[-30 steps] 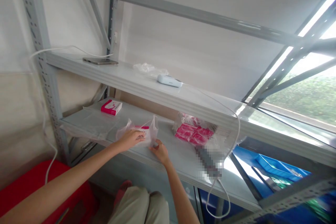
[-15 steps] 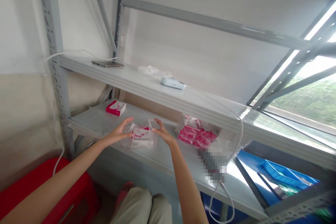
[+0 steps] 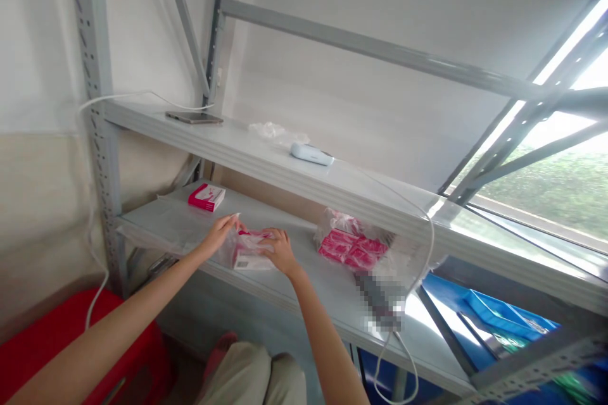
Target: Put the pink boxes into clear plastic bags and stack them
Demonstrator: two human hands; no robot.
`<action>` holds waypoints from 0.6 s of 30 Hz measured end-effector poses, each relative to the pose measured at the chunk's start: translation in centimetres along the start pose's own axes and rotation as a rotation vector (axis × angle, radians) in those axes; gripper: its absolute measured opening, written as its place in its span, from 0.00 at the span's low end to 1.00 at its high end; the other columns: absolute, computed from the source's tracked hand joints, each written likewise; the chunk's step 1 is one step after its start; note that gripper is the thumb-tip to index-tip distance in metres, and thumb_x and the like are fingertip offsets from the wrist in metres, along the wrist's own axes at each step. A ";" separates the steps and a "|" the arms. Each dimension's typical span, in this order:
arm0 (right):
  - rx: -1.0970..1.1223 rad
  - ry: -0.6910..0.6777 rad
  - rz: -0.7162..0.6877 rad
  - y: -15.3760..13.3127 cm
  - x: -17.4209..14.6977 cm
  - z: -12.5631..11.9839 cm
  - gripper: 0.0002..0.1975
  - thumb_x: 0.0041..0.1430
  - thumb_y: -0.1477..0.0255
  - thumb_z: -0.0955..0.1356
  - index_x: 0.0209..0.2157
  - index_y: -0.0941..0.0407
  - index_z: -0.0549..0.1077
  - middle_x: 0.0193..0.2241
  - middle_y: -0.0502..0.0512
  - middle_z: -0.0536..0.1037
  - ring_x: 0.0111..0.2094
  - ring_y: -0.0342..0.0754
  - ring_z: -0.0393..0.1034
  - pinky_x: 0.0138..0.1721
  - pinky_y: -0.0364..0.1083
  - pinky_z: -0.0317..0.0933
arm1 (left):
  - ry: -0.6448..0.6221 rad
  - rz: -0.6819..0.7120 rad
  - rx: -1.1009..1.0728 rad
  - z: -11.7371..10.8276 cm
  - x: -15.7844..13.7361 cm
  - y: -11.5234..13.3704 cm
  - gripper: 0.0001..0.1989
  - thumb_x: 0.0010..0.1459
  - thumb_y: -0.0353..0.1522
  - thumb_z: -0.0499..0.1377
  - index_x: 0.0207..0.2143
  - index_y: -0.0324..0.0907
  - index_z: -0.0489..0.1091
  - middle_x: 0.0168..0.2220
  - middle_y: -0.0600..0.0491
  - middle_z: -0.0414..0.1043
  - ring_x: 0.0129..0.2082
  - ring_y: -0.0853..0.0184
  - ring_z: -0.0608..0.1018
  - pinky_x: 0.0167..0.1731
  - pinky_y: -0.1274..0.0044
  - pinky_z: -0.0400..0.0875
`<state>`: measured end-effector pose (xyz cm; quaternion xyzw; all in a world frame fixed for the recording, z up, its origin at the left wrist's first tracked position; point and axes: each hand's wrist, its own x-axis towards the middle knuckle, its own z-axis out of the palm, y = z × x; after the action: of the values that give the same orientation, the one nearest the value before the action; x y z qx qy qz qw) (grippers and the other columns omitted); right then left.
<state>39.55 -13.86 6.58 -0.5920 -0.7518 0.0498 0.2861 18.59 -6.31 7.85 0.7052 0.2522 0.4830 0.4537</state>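
Note:
A clear plastic bag [image 3: 229, 247] with a pink-and-white box [image 3: 247, 260] in it lies on the lower shelf before me. My left hand [image 3: 221, 232] pinches the bag's upper left edge between thumb and fingers. At the box's right end, my right hand [image 3: 281, 252] has its fingers curled over the bagged box and its thumb lower down, gripping the film against it. Part of the box's top is covered by the film and my fingers. A second pink-and-white box [image 3: 207, 196] sits farther back on the left, apart from both hands.
Several pink packs [image 3: 352, 248] in clear film lie to the right, near a blurred-out dark object [image 3: 379, 300] and a white cable [image 3: 431, 247]. On the upper shelf are a phone [image 3: 194, 118], crumpled film [image 3: 278, 133] and a pale handheld device [image 3: 311, 154]. A red stool [image 3: 95, 316] stands at lower left.
The bag's mouth, held apart by both hands before, is now drawn together over the box. My right hand has come down and left onto the box's end. The bagged box has turned slightly.

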 end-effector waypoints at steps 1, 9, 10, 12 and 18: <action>0.027 0.047 0.038 0.1 0.2 0.5 0.12 0.62 0.63 0.63 0.36 0.49 0.77 0.48 0.53 0.72 0.54 0.50 0.59 0.60 0.54 0.41 | 0.001 -0.011 -0.015 0.5 -0.1 0.1 0.24 0.56 0.53 0.47 0.22 0.44 0.59 0.26 0.51 0.74 0.31 0.64 0.75 0.40 0.74 0.67; 0.633 0.372 0.382 2.2 1.6 1.2 0.30 0.58 0.45 0.50 0.27 0.55 0.66 0.24 0.51 0.69 0.28 0.46 0.64 0.32 0.42 0.59 | 0.153 -0.016 -0.122 2.6 0.1 0.4 0.22 0.58 0.51 0.45 0.22 0.45 0.56 0.16 0.58 0.65 0.20 0.68 0.71 0.32 0.76 0.68; 0.651 0.384 0.396 2.3 1.8 0.8 0.30 0.57 0.44 0.50 0.26 0.55 0.65 0.24 0.52 0.69 0.27 0.46 0.64 0.32 0.42 0.59 | 0.150 -0.017 -0.116 2.5 0.3 0.4 0.23 0.58 0.51 0.45 0.22 0.45 0.56 0.15 0.58 0.64 0.19 0.69 0.70 0.30 0.76 0.67; 0.665 0.381 0.409 2.3 2.3 -0.1 0.31 0.55 0.43 0.51 0.25 0.54 0.64 0.24 0.54 0.70 0.28 0.46 0.65 0.33 0.43 0.60 | 0.130 -0.031 -0.089 2.4 0.7 0.5 0.23 0.58 0.52 0.46 0.22 0.44 0.57 0.14 0.59 0.61 0.16 0.71 0.67 0.26 0.77 0.66; 0.756 0.230 0.280 2.2 1.8 -2.4 0.26 0.58 0.50 0.58 0.42 0.55 0.73 0.48 0.58 0.74 0.50 0.52 0.66 0.50 0.49 0.59 | 0.159 -0.025 -0.061 2.3 -0.1 -0.1 0.18 0.57 0.48 0.50 0.32 0.42 0.66 0.25 0.54 0.70 0.29 0.66 0.76 0.36 0.74 0.71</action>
<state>42.42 -12.23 8.35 -0.5435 -0.5560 0.2943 0.5558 20.60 -7.23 7.41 0.6474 0.2812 0.5393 0.4594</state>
